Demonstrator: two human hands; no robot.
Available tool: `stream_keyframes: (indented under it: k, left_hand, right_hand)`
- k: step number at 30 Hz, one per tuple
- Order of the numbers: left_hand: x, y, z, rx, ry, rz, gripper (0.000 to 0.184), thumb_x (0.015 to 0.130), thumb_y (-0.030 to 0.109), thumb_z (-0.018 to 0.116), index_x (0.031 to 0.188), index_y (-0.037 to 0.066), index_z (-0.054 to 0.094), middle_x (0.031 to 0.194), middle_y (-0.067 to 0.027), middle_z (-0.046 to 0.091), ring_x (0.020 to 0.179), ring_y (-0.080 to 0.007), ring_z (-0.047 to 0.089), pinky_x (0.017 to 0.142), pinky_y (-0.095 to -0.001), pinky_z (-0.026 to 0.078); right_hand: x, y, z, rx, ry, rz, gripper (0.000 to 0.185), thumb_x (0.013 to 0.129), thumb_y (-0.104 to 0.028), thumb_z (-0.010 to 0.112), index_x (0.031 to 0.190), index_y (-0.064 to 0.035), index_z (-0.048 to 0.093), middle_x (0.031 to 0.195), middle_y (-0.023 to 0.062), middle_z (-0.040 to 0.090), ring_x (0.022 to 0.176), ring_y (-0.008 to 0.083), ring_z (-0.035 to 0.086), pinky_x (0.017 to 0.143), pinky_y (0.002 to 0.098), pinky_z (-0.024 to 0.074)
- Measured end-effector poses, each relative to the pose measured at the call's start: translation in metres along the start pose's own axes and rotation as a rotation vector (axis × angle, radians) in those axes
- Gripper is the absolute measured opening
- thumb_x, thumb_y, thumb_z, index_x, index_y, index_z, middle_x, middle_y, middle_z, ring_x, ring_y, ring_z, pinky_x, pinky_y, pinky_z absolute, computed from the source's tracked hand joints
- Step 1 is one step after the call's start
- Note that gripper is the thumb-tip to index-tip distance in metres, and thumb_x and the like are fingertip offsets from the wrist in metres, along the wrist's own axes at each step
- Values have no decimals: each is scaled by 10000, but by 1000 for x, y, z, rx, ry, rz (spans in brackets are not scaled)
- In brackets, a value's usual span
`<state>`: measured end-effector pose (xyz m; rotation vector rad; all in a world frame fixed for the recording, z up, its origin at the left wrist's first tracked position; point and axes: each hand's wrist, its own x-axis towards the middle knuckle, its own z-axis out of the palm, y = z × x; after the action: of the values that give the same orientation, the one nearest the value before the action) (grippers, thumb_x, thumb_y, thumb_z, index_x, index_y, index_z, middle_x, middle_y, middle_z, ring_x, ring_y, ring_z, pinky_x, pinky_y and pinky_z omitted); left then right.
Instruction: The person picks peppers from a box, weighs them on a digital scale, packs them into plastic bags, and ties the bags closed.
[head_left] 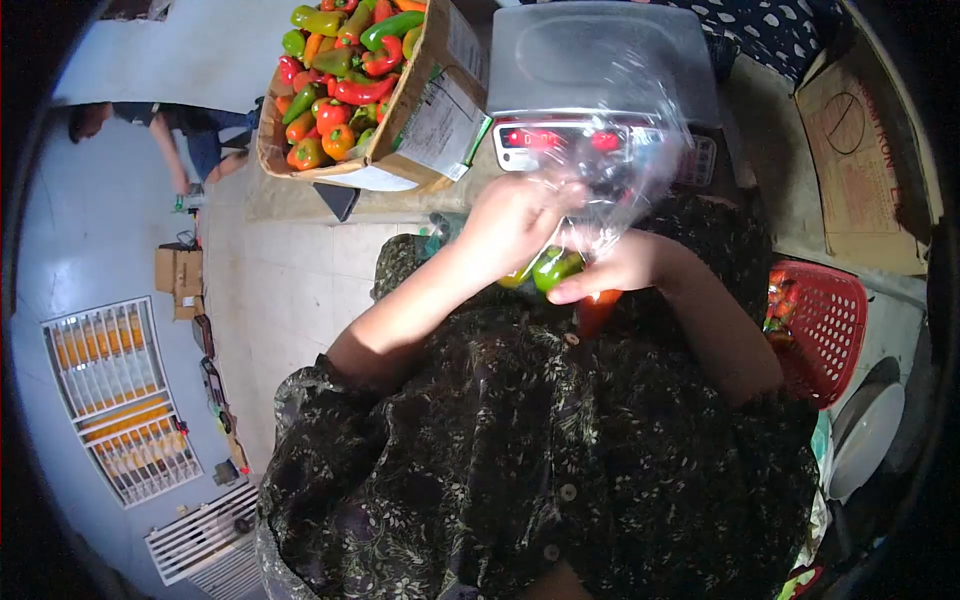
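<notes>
A clear plastic bag (625, 205) with a green pepper (556, 268) and a red-orange pepper (597, 312) at its bottom hangs before the person's chest. My left hand (515, 225) is closed on the bag's left side, its fingers partly blurred. My right hand (630, 262) grips the bag lower down, its thumb beside the green pepper. A bit of something yellow shows below my left hand. Just beyond the bag stands a scale (605, 65) with a metal top and red digits, partly covered by the plastic.
A cardboard box (440, 115) of red, green and orange peppers stands left of the scale, a dark flat object (337, 201) by it. At right are a red basket (850, 330), a white bowl (868, 440) and a carton (860, 170). Another person (180, 135) bends at far left.
</notes>
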<state>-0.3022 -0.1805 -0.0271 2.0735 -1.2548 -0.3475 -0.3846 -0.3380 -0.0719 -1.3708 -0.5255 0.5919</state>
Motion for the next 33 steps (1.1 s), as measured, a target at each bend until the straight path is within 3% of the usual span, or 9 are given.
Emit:
stream_keyframes:
  k: [1, 5, 8, 10, 16, 17, 20, 25, 33]
  left_hand:
    - [4, 0, 3, 77, 2, 69, 206, 909, 156, 529, 1064, 33, 586, 723, -170, 625, 664, -305, 633, 604, -377, 489]
    - [23, 20, 14, 229, -48, -73, 214, 919, 287, 513, 978, 89, 565, 713, -195, 586, 686, -351, 616, 583, -418, 472]
    - [32, -3, 22, -130, 19, -97, 212, 931, 282, 513, 970, 79, 559, 704, -164, 585, 675, -274, 618, 597, -368, 464]
    - [37, -22, 20, -677, -57, -356, 232, 939, 268, 538, 976, 40, 547, 767, 26, 546, 675, -73, 475, 616, -250, 428]
    - [-11, -34, -6, -958, -41, -426, 423, 956, 357, 491, 1243, 50, 445, 1007, -1, 523, 803, -68, 497, 674, -214, 432]
    - [-23, -36, -8, -1074, -58, -600, 490, 945, 334, 521, 1316, 48, 378, 1068, -21, 509, 868, -66, 499, 699, -208, 434]
    - [-37, -39, -14, -764, -288, -397, 605, 934, 313, 545, 1386, 22, 270, 1212, -49, 479, 1008, -119, 515, 795, -255, 466]
    - [-31, -18, -8, -655, -132, -624, 434, 871, 325, 645, 1131, 10, 502, 693, 14, 543, 590, -62, 520, 497, -197, 421]
    - [-43, -38, 26, -840, -131, -603, 330, 902, 390, 586, 894, 62, 555, 659, 22, 534, 598, -58, 506, 577, -194, 432]
  right_hand:
    - [3, 2, 4, -41, 42, 11, 453, 897, -290, 609, 1249, -23, 510, 1146, 86, 601, 1069, 151, 535, 963, 316, 400]
    - [3, 6, 20, 146, 153, 56, 400, 941, -289, 539, 1241, -25, 531, 1199, 81, 586, 1100, 159, 528, 980, 323, 393]
    - [16, 24, 21, 229, 194, 27, 380, 969, -273, 483, 1246, -18, 535, 1213, 83, 584, 1129, 149, 517, 999, 304, 379]
    - [20, 23, 22, 251, 229, 28, 373, 979, -268, 461, 1236, -11, 543, 1200, 80, 592, 1123, 145, 520, 1000, 301, 379]
    - [0, 25, -3, 343, 560, 0, 362, 985, -242, 444, 1213, 19, 548, 1168, 84, 600, 1082, 143, 539, 972, 282, 399]
    - [-1, 27, -9, 398, 600, 8, 366, 987, -245, 440, 1221, 17, 542, 1162, 79, 598, 1071, 141, 541, 964, 277, 402]
    - [0, 18, -13, 439, 623, 16, 376, 994, -248, 421, 1241, 16, 524, 1149, 80, 592, 1050, 137, 543, 948, 270, 407]
    - [11, 31, 3, -115, 754, -133, 365, 995, -204, 415, 1258, 31, 510, 1181, 121, 594, 1066, 171, 553, 962, 301, 401]
    - [11, 29, 0, -385, 736, -212, 375, 987, -127, 373, 1340, -17, 436, 1342, 157, 467, 1239, 220, 437, 1048, 336, 311]
